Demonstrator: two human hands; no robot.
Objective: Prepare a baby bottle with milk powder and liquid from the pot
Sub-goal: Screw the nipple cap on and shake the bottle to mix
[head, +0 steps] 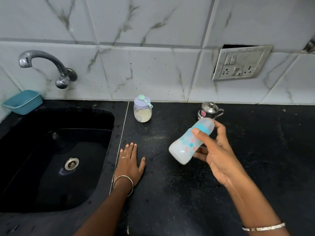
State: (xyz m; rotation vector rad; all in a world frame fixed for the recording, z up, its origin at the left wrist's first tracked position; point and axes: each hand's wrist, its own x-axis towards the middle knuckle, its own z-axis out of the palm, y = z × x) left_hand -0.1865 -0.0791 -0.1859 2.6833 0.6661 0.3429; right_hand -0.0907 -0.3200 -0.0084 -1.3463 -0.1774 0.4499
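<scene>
Translucent baby bottle [183,148] with blue collar, tilted above black counter [170,201]; your right hand [219,155] grips it, fingers curled round. Your left hand [130,163] rests flat on the counter, fingers straight.

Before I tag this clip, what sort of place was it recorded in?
Most likely a home kitchen: a black sink with a wall tap set into a dark counter, a tiled wall with a socket plate, and a powder jar and small steel pot on the counter.

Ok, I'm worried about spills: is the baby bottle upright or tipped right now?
Tipped. The right hand holds the baby bottle at a slant, its capped end pointing toward the pot.
</scene>
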